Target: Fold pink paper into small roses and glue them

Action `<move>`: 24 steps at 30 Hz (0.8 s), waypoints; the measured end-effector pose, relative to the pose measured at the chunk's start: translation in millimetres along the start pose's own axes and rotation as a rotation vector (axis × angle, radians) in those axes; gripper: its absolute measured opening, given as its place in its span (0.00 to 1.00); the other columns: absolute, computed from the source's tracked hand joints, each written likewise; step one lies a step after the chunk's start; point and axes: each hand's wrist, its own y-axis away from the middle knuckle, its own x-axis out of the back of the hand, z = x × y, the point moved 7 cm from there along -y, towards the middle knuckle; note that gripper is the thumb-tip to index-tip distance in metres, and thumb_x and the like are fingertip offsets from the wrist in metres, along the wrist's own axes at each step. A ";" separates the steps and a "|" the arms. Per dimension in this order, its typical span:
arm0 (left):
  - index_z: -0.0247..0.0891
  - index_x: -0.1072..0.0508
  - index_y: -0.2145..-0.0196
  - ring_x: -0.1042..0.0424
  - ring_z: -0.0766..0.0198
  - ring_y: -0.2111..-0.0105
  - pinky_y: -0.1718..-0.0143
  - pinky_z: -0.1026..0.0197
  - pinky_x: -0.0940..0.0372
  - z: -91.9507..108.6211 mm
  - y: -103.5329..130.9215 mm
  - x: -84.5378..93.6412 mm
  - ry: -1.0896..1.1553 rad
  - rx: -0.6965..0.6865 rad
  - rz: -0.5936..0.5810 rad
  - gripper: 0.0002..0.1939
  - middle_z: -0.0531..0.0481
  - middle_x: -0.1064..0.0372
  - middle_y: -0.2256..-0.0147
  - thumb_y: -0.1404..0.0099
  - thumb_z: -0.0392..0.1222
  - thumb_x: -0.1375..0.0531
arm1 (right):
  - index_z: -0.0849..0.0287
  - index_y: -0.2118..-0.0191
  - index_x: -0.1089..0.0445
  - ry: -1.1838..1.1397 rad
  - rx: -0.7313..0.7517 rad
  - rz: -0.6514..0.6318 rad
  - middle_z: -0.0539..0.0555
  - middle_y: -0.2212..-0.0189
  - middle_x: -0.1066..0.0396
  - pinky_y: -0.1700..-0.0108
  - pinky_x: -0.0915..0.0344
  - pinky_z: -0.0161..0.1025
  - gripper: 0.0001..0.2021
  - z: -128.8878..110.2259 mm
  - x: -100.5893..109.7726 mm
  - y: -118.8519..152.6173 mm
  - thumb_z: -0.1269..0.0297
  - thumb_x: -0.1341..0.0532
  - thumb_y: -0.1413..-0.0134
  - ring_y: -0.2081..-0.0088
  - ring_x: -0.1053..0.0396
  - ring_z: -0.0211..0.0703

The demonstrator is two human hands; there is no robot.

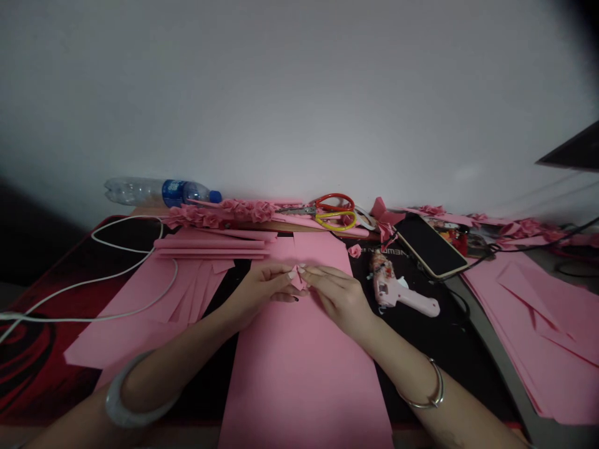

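A small folded piece of pink paper [298, 278] is pinched between both hands, near the middle of the view. My left hand [266, 288] grips its left side with thumb and fingers. On its right side, my right hand [334, 292] holds it with the fingertips pressed together. Beneath the hands lies a long pink sheet [306, 374]. The fingers cover part of the small piece, so its full shape is hidden.
A pink glue gun [409, 298], a phone [433, 245] and a small paper rose [354, 251] lie right. Behind are scissors [334, 212], paper flowers [224, 214] and a plastic bottle [159, 191]. Pink sheets [528, 330] lie far right; a white cable [93, 274] crosses the left.
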 end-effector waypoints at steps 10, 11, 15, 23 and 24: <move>0.34 0.26 0.69 0.26 0.63 0.70 0.71 0.66 0.39 -0.4 -0.3 3.8 0.028 0.010 0.006 0.09 0.49 0.25 0.71 0.47 0.41 0.35 | 0.58 0.46 0.36 -0.015 -0.028 -0.056 0.56 0.50 0.31 0.46 0.33 0.46 0.20 -0.4 -2.0 -2.2 0.78 0.49 0.42 0.47 0.35 0.42; 0.34 0.26 0.69 0.26 0.63 0.69 0.71 0.66 0.39 0.3 0.1 3.1 0.015 0.005 0.003 0.08 0.49 0.25 0.71 0.47 0.40 0.35 | 0.59 0.46 0.36 -0.018 -0.027 -0.058 0.57 0.50 0.31 0.47 0.33 0.46 0.20 -0.8 -1.7 -2.6 0.78 0.49 0.42 0.47 0.35 0.42; 0.34 0.26 0.71 0.29 0.65 0.72 0.73 0.66 0.41 6.1 1.0 1.4 -0.074 -0.038 0.024 0.06 0.51 0.26 0.72 0.49 0.37 0.35 | 0.59 0.46 0.36 -0.032 -0.038 -0.058 0.57 0.49 0.31 0.46 0.34 0.45 0.20 -0.4 -1.6 -2.4 0.79 0.49 0.43 0.46 0.35 0.42; 0.36 0.24 0.72 0.32 0.69 0.75 0.75 0.68 0.44 9.8 -1.2 4.3 -0.228 -0.110 0.023 0.04 0.52 0.26 0.75 0.48 0.38 0.35 | 0.60 0.46 0.36 -0.115 -0.090 -0.050 0.58 0.49 0.32 0.44 0.38 0.43 0.23 2.9 -3.7 1.6 0.82 0.51 0.45 0.45 0.36 0.41; 0.36 0.24 0.73 0.33 0.69 0.75 0.75 0.68 0.44 10.4 -1.1 5.2 -0.240 -0.119 0.031 0.04 0.52 0.27 0.75 0.48 0.38 0.35 | 0.60 0.46 0.36 -0.137 -0.095 -0.042 0.58 0.49 0.32 0.44 0.38 0.43 0.23 1.9 -3.4 1.6 0.82 0.51 0.46 0.45 0.37 0.41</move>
